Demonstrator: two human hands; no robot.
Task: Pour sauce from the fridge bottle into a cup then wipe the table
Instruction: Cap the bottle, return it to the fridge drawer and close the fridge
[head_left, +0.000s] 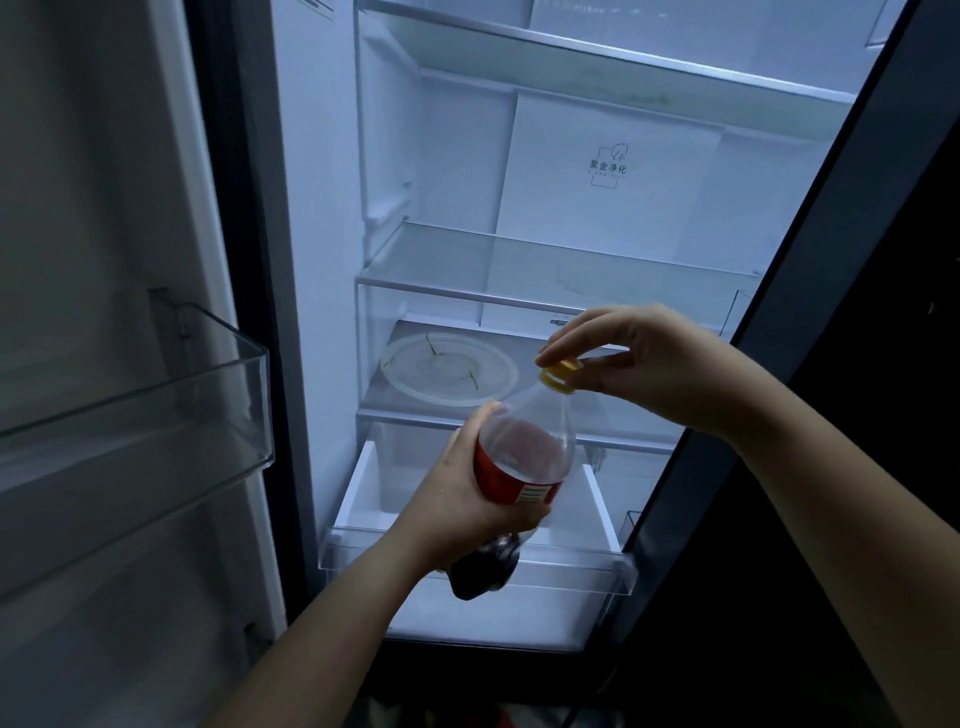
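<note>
The left hand (470, 491) wraps around the body of the bottle (524, 467), holding it tilted in front of the open fridge (322, 208), dark sauce pooled at its lower end. Just above, the right hand (644, 364) pinches the yellow cap (560, 375) between its fingertips. Behind them a drawer (358, 499) stands pulled out, and a round lid (447, 369) lies on the shelf above. The bottle is out of the fridge; I judge the cap is being loosened. No cup or table shows, so pouring and wiping remain.
</note>
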